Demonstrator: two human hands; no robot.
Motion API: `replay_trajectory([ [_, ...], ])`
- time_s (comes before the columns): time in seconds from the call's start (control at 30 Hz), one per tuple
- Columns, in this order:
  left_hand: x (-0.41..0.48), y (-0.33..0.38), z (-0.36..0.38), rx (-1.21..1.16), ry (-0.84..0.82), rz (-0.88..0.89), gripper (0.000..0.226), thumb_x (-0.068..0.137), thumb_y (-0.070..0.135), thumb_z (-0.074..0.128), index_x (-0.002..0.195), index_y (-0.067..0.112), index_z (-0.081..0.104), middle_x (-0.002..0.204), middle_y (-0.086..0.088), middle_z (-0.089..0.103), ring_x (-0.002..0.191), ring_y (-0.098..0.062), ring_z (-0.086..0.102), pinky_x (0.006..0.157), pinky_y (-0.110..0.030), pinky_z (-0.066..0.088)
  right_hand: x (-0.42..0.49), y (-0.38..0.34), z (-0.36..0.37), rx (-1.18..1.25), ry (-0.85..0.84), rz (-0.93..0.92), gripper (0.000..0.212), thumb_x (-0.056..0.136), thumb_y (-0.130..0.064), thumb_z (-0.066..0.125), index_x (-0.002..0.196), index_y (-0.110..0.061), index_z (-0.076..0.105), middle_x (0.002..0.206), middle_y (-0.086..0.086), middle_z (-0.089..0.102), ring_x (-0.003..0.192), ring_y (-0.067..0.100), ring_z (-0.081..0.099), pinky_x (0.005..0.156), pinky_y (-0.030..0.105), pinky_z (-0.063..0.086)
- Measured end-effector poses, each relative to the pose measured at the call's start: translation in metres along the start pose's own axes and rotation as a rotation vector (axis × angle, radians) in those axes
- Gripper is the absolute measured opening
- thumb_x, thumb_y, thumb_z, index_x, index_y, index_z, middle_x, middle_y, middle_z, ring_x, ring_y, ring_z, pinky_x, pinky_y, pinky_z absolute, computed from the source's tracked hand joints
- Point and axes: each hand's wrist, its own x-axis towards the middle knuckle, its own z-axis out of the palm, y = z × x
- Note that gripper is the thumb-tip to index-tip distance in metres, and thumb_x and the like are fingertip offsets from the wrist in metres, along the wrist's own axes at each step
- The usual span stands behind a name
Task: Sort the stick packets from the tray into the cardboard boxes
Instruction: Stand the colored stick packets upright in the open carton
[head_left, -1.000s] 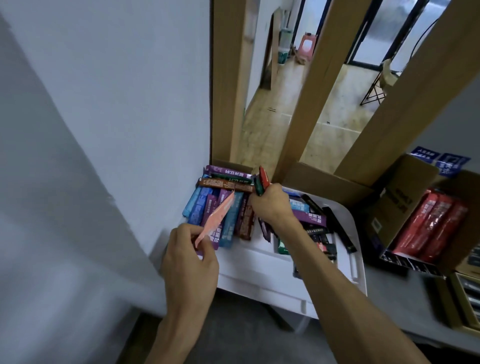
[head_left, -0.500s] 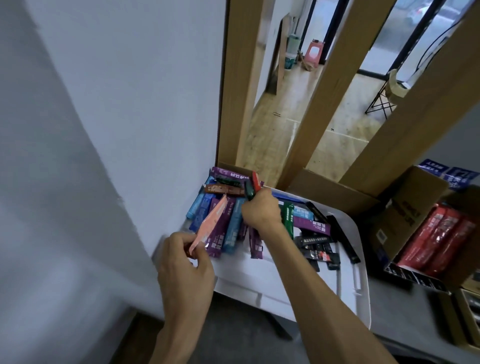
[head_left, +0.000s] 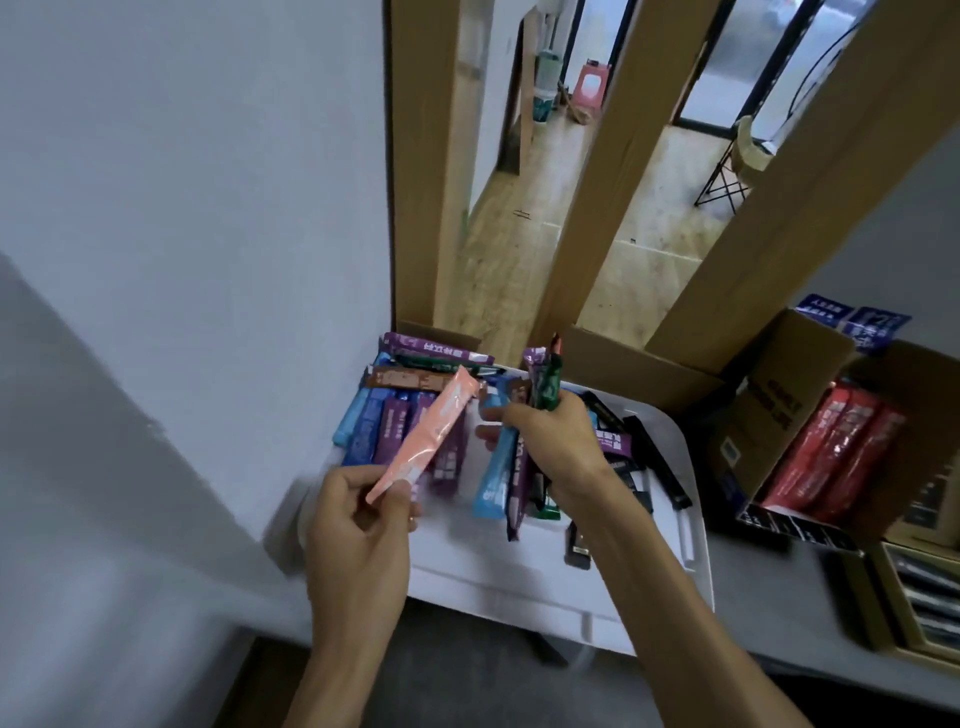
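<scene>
A white tray (head_left: 519, 577) sits on the table with several stick packets: blue and purple ones (head_left: 387, 431) at its far left, black ones (head_left: 654, 462) at its right. My left hand (head_left: 358, 525) pinches the lower end of a salmon-pink packet (head_left: 428, 431) that slants up over the tray. My right hand (head_left: 556, 441) grips a bundle of packets (head_left: 511, 467), blue, purple and green, held upright above the tray's middle. An open cardboard box (head_left: 779, 415) at the right holds red packets (head_left: 836, 457).
A grey wall stands close on the left. Wooden posts (head_left: 602, 171) rise behind the tray. A second, yellowish box (head_left: 919, 597) with dark packets sits at the far right edge. Blue packets (head_left: 852, 319) lie behind the cardboard box. The table's front edge runs below the tray.
My right hand has lifted off the pile with a bundle of several packets and drawn back toward me. My left hand has raised the pink packet a little.
</scene>
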Motion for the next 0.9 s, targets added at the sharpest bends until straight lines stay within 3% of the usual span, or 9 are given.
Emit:
replay_trajectory([
  [0.1, -0.003, 0.007, 0.013, -0.025, -0.018, 0.027, 0.014, 0.092, 0.015, 0.066, 0.096, 0.027, 0.059, 0.084, 0.000, 0.073, 0.071, -0.011, 0.069, 0.071, -0.037, 0.059, -0.009, -0.003, -0.010, 0.100, 0.002, 0.009, 0.005, 0.092, -0.007, 0.063, 0.088, -0.005, 0.065, 0.075, 0.015, 0.067, 0.058, 0.022, 0.064, 0.062, 0.036, 0.056],
  [0.17, -0.009, 0.014, 0.017, -0.054, -0.082, 0.079, 0.022, 0.091, 0.016, 0.066, 0.099, 0.035, 0.057, 0.088, 0.013, 0.072, 0.075, -0.009, 0.070, 0.068, -0.029, 0.059, -0.022, -0.003, -0.024, 0.231, -0.052, 0.036, 0.026, 0.091, -0.028, 0.071, 0.098, -0.003, 0.072, 0.072, 0.010, 0.066, 0.058, 0.019, 0.062, 0.063, 0.036, 0.054],
  [0.23, -0.017, 0.023, 0.021, -0.069, -0.209, 0.096, 0.028, 0.091, 0.015, 0.066, 0.104, 0.038, 0.058, 0.091, 0.025, 0.069, 0.078, -0.006, 0.070, 0.061, -0.020, 0.057, -0.037, -0.004, -0.044, 0.331, -0.103, 0.041, 0.036, 0.086, -0.034, 0.075, 0.102, -0.002, 0.073, 0.068, 0.005, 0.066, 0.058, 0.017, 0.061, 0.062, 0.035, 0.053],
  [0.37, -0.036, 0.032, 0.033, -0.043, -0.488, 0.072, 0.022, 0.091, 0.009, 0.065, 0.094, 0.029, 0.072, 0.084, 0.005, 0.073, 0.075, -0.013, 0.069, 0.064, -0.023, 0.056, -0.065, -0.010, -0.087, 0.406, -0.082, -0.015, 0.012, 0.084, -0.010, 0.074, 0.095, -0.007, 0.074, 0.083, 0.013, 0.074, 0.071, 0.024, 0.072, 0.068, 0.037, 0.061],
  [0.53, -0.077, 0.043, 0.064, -0.047, -0.678, -0.004, 0.009, 0.090, 0.015, 0.066, 0.095, 0.022, 0.071, 0.083, -0.004, 0.074, 0.078, -0.020, 0.070, 0.070, -0.030, 0.056, -0.091, -0.004, -0.148, 0.355, 0.059, -0.131, 0.014, 0.082, -0.001, 0.073, 0.095, -0.007, 0.069, 0.070, 0.005, 0.072, 0.065, 0.022, 0.072, 0.064, 0.035, 0.059],
  [0.63, -0.110, 0.052, 0.091, -0.085, -0.685, -0.025, 0.012, 0.085, 0.026, 0.070, 0.096, 0.023, 0.072, 0.083, -0.004, 0.074, 0.079, -0.020, 0.070, 0.068, -0.028, 0.055, -0.107, 0.004, -0.192, 0.369, 0.103, -0.186, 0.022, 0.082, -0.005, 0.074, 0.102, -0.009, 0.067, 0.073, 0.001, 0.072, 0.067, 0.019, 0.073, 0.062, 0.030, 0.059],
  [0.73, -0.150, 0.061, 0.120, -0.123, -0.729, -0.101, 0.022, 0.075, 0.038, 0.070, 0.094, 0.026, 0.075, 0.076, -0.004, 0.071, 0.070, -0.018, 0.065, 0.065, -0.028, 0.052, -0.127, 0.014, -0.238, 0.359, 0.078, -0.246, 0.031, 0.077, -0.009, 0.077, 0.107, -0.009, 0.067, 0.088, 0.008, 0.073, 0.081, 0.025, 0.074, 0.074, 0.039, 0.061],
  [0.8, -0.176, 0.065, 0.140, -0.143, -0.748, -0.137, 0.021, 0.074, 0.038, 0.071, 0.089, 0.025, 0.076, 0.068, -0.007, 0.064, 0.064, -0.018, 0.057, 0.060, -0.031, 0.046, -0.141, 0.022, -0.267, 0.331, 0.089, -0.272, 0.030, 0.076, -0.010, 0.078, 0.105, -0.012, 0.069, 0.094, 0.008, 0.076, 0.086, 0.026, 0.074, 0.076, 0.039, 0.061],
  [0.9, -0.207, 0.069, 0.168, -0.245, -0.612, -0.269, 0.011, 0.082, 0.021, 0.071, 0.087, 0.014, 0.078, 0.066, -0.011, 0.059, 0.060, -0.016, 0.052, 0.055, -0.030, 0.038, -0.156, 0.040, -0.307, 0.322, 0.142, -0.256, 0.020, 0.079, -0.004, 0.076, 0.096, -0.011, 0.070, 0.086, 0.006, 0.077, 0.082, 0.023, 0.075, 0.068, 0.032, 0.060],
])
